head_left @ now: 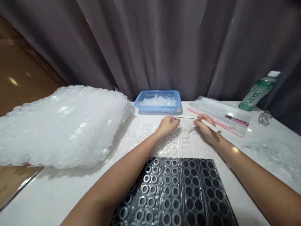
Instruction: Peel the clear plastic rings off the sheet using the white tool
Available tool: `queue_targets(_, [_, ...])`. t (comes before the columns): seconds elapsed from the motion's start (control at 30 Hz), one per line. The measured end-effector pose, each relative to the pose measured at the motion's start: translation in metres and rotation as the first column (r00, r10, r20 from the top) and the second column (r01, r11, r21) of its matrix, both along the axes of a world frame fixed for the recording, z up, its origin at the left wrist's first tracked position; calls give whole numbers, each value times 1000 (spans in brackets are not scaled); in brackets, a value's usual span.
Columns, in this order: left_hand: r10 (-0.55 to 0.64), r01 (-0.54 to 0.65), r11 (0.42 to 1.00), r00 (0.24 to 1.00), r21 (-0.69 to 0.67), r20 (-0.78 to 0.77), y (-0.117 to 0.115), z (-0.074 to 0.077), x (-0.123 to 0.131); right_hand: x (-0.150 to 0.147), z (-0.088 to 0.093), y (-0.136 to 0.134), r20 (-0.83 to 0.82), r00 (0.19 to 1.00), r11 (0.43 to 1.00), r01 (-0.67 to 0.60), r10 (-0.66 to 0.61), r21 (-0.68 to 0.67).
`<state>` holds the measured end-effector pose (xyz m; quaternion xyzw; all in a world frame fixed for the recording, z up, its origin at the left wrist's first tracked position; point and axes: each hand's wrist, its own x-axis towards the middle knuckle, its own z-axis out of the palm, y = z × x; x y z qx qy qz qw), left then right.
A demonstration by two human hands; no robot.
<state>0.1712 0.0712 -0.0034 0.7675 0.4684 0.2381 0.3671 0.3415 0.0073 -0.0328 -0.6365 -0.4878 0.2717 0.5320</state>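
My left hand (168,125) is closed in a pinch above the far end of a clear plastic sheet of round pockets (167,179). Something small and pale shows at its fingertips, too small to name. Across from it, my right hand (205,127) is closed around a slim white-handled tool (211,126), its handle slanting back over the hand. A thin dark line runs between the two hands; I cannot tell whether it belongs to the tool. Translucent rings fill the pockets on the left of the sheet, while those on the right look bare. The sheet's near part lies over a black mat (219,166).
A large bag of translucent rings (70,128) bulges at the left. Behind my hands stands a blue basket (157,110) of clear pieces. To the right lie zip bags (211,105), pink-handled snips (240,121), a green bottle (256,92) and crumpled clear plastic (275,157).
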Motion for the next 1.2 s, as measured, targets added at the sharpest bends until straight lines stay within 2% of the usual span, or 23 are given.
queue_targets(0.1, [-64, 66, 997, 996, 28, -60, -2, 1, 0, -5, 1, 1, -383, 923, 999, 33, -27, 8])
queue_targets(0.13, [-107, 111, 993, 991, 44, -84, -3, 2, 0, -9, 2, 1, -432, 902, 999, 22, -6, 30])
queue_targets(0.2, [-200, 216, 973, 967, 88, -157, -7, 2, 1, -16, 4, 0, -421, 901, 991, -59, 106, 122])
queue_targets(0.27, [-253, 294, 946, 934, 140, -253, -11, 2, 1, -20, 5, -2, -293, 926, 961, -179, 237, 211])
queue_targets(0.33, [-245, 320, 927, 913, 198, -327, -15, 0, 2, -20, 5, -4, -121, 950, 938, -255, 288, 234])
queue_targets(0.43, [-216, 320, 911, 906, 258, -363, -18, -3, 2, -17, 8, -8, 131, 951, 938, -301, 281, 172])
queue_targets(0.53, [-193, 311, 906, 908, 287, -372, -18, -4, 2, -15, 13, -13, 345, 891, 935, -344, 294, 92])
queue_targets(0.7, [-190, 335, 887, 892, 317, -411, -20, -6, 3, -24, 17, -17, 501, 846, 958, -268, 184, 101])
queue_targets(0.77, [-181, 343, 880, 882, 328, -436, -21, -7, 3, -24, 16, -14, 467, 878, 971, -189, 100, 148])
queue_targets(0.8, [-183, 358, 871, 872, 337, -453, -22, -8, 3, -22, 16, -11, 408, 913, 975, -106, 18, 194])
queue_targets(0.87, [-203, 403, 844, 850, 353, -486, -24, -8, 2, -14, 14, -6, 172, 972, 953, 110, -163, 281])
queue_targets(0.93, [-234, 434, 830, 841, 350, -488, -24, -7, 1, -3, 12, -2, -114, 966, 920, 257, -233, 297])
queue_targets(0.97, [-246, 430, 836, 849, 341, -468, -23, -5, 0, 2, 11, -1, -206, 959, 929, 246, -193, 277])
queue_targets(1.03, [-254, 392, 866, 880, 309, -402, -19, -1, -2, 7, 8, -2, -266, 963, 972, 103, -44, 211])
queue_targets(1.13, [-235, 312, 917, 926, 249, -297, -13, 3, -5, 3, 7, -6, -196, 976, 986, -71, 100, 148])
queue_targets(1.2, [-197, 267, 932, 940, 245, -278, -10, 3, -7, -4, 9, -9, -82, 995, 982, -45, 61, 186])
